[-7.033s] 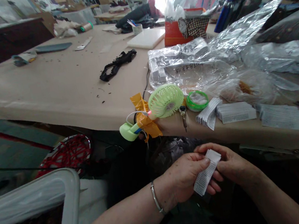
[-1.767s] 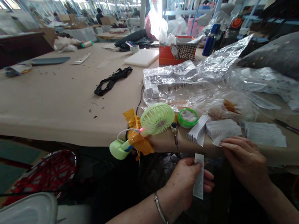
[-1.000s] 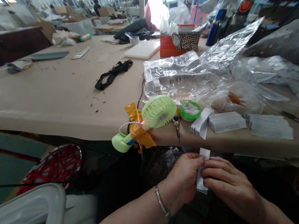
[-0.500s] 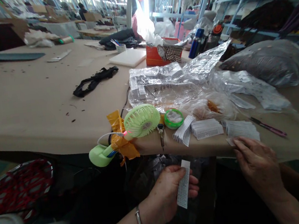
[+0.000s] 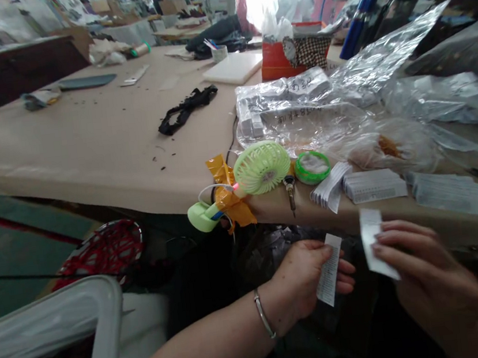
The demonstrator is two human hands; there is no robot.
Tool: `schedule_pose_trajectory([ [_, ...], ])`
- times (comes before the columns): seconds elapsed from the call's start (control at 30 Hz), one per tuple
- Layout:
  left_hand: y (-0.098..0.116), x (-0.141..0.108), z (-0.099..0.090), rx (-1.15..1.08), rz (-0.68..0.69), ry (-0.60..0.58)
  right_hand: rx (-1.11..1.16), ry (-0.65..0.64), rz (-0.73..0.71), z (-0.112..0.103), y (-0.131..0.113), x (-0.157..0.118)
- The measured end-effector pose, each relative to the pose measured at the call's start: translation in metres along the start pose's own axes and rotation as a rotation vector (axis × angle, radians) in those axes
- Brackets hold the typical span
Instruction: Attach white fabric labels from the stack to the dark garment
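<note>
Two hands hold white paper strips before the crowded near edge of a worktop

The left hand [image 5: 306, 278] has its grip closed on a narrow white printed paper strip [image 5: 329, 270], with the thumb on top; whether it is one layer or more, I cannot tell. The right hand [image 5: 436, 276], somewhat blurred, pinches a second white paper strip [image 5: 373, 244] in a narrow grip. The two strips are apart, in front of the beige covered worktop [image 5: 99, 144].

Along the near edge lie, from left to right, a fanned pile of white strips [image 5: 331, 188], a neat middle pile of printed strips [image 5: 375, 186] and a wider right pile of strips [image 5: 450, 194]. To the left of the fanned pile are a green round dish with white content [image 5: 312, 167], a thin pointed tool with dark top [image 5: 291, 194] and a light green fan [image 5: 261, 168], fixed with shiny orange tape [image 5: 234, 204].

Behind the piles, crumpled clear plastic bags [image 5: 302, 122] occupy much of the surface and stand between the piles and the red box [image 5: 274, 61]. A black fabric loop [image 5: 187, 110] lies farther left. Below, at the left, are a white plastic bin [image 5: 114, 310] and a round basket with red material [image 5: 100, 251].
</note>
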State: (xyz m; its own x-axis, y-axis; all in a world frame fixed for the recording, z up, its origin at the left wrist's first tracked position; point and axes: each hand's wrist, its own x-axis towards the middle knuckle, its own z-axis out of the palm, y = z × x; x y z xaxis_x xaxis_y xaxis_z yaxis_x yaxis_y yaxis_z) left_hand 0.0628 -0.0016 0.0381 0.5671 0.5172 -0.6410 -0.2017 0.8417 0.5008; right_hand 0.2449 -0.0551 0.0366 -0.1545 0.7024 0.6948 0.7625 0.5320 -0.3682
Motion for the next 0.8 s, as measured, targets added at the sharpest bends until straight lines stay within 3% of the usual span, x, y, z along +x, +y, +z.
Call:
schedule_pose_trajectory([
  [0.1,0.003,-0.002,0.001,-0.102,0.082,-0.024,0.07,-0.089,-0.114,0.032,-0.02,0.004],
  [0.2,0.006,-0.005,0.0,-0.176,0.137,-0.005,0.071,-0.144,-0.139,0.048,-0.023,0.001],
  [0.37,0.007,-0.005,-0.002,-0.2,0.134,0.067,0.067,-0.203,-0.16,0.049,-0.025,0.0],
  [0.67,0.004,-0.007,-0.005,-0.2,0.115,-0.008,0.083,-0.222,-0.175,0.048,-0.028,0.0],
  [0.8,0.003,-0.007,-0.006,-0.182,0.114,-0.002,0.133,-0.201,-0.116,0.046,-0.029,-0.007],
])
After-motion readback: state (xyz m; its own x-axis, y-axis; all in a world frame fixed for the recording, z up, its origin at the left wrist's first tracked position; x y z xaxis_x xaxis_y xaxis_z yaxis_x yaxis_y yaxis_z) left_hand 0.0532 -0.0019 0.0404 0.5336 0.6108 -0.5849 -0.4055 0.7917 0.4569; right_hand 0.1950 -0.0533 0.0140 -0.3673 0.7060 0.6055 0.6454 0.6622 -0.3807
